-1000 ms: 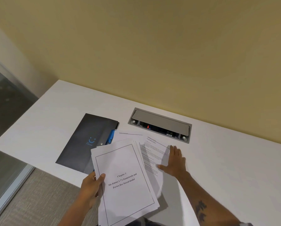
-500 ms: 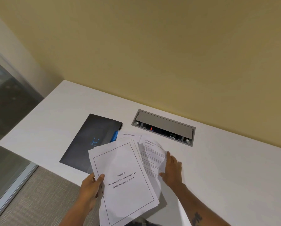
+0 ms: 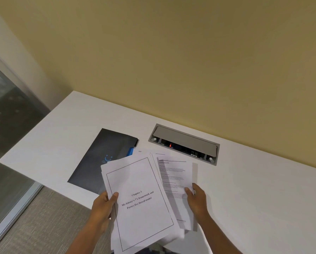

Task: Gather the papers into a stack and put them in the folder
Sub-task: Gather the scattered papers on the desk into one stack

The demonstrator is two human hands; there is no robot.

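Note:
My left hand [image 3: 103, 206] grips a stack of white papers [image 3: 139, 200] by its left edge; the top sheet reads "Chapter 3" inside a black border. My right hand [image 3: 196, 197] pinches a single printed sheet [image 3: 173, 180] by its right edge, lifted off the table and tucked partly under the stack's right side. A dark grey folder [image 3: 102, 154] with a blue logo and a blue tab lies flat on the white table [image 3: 254, 189], left of and behind the stack, its near corner hidden by the papers. Another white sheet [image 3: 142, 152] peeks out behind the stack.
A grey cable hatch [image 3: 184, 143] with a small red light is set into the table near the yellow wall. The table's left edge drops off to grey carpet [image 3: 43, 222] and a glass partition [image 3: 5, 125].
My right hand went from pressing flat on the printed sheet to gripping its right edge, and slid it toward me and against the stack. The left hand's stack stayed put.

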